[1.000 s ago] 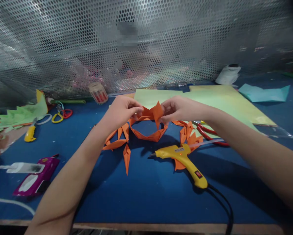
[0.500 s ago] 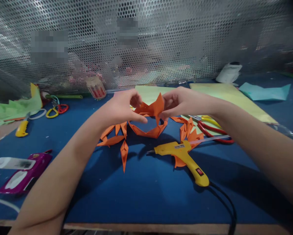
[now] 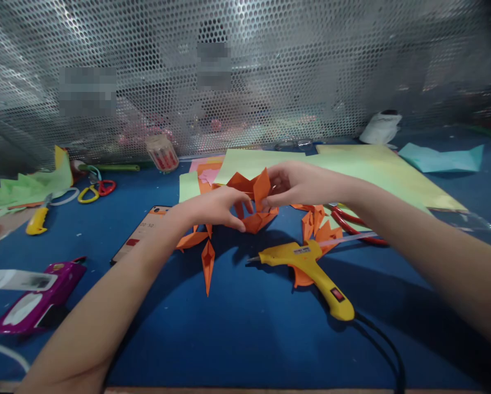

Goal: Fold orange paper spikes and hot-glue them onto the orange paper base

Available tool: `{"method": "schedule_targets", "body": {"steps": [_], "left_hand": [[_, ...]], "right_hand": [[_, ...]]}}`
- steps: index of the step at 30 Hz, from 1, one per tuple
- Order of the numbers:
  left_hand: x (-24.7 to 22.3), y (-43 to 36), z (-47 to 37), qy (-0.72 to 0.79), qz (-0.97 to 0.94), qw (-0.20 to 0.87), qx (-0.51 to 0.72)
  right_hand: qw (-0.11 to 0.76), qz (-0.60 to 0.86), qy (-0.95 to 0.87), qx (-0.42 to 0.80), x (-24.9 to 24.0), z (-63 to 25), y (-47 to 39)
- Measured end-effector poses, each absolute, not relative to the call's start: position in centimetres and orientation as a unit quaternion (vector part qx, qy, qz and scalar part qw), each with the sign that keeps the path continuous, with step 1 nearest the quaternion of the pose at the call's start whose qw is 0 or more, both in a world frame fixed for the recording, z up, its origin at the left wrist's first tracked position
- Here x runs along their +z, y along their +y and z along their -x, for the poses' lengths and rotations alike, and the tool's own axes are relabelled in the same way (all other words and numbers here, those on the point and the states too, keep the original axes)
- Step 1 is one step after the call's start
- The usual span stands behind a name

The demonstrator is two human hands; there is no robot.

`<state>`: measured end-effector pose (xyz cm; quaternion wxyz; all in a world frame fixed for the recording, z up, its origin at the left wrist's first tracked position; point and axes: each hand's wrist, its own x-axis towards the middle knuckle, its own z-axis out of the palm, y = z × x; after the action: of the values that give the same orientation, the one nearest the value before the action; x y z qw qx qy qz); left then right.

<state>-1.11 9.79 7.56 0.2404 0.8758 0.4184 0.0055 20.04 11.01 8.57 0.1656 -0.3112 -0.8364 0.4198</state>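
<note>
My right hand (image 3: 296, 186) pinches a pointed flap at the right side of an orange folded-paper ring (image 3: 258, 223), whose peaks stand up at the back. My left hand (image 3: 220, 207) is at the ring's front left, its thumb outside the wall and its fingers curled over to the inner side; it covers that part of the rim. In front of the ring lies a yellow hot glue gun (image 3: 302, 256) with its nozzle pointing left. Loose orange folded-paper pieces (image 3: 208, 268) are by my left wrist, and more orange pieces (image 3: 328, 232) rest behind the glue gun.
Green paper sheets (image 3: 265, 158) and red-handled pliers (image 3: 352, 221) lie behind. At left are a phone (image 3: 140, 235), a purple device (image 3: 40, 303), a yellow cutter (image 3: 38, 220), scissors (image 3: 95, 189) and a jar (image 3: 162, 153). The glue gun's black cable (image 3: 385, 336) runs off the front edge.
My left hand has come down and to the right onto the ring, uncovering the phone. My right hand has stayed at the pointed flap. The camera view has tilted slightly upward.
</note>
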Motion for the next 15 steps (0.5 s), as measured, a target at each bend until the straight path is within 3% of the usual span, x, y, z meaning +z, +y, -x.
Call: {"method": "schedule_targets", "body": {"steps": [4,15], "left_hand": [[8.1,10.4,2.0,0.456,-0.864,0.214,-0.009],[7.1,11.0,1.9,0.455,-0.849,0.263,0.044]], "right_hand": [[0.205,0.319,-0.826,0.417,8.0,-19.5,10.8],[0.304,0.316,-0.790,0.429,6.3,-18.3,11.1]]}}
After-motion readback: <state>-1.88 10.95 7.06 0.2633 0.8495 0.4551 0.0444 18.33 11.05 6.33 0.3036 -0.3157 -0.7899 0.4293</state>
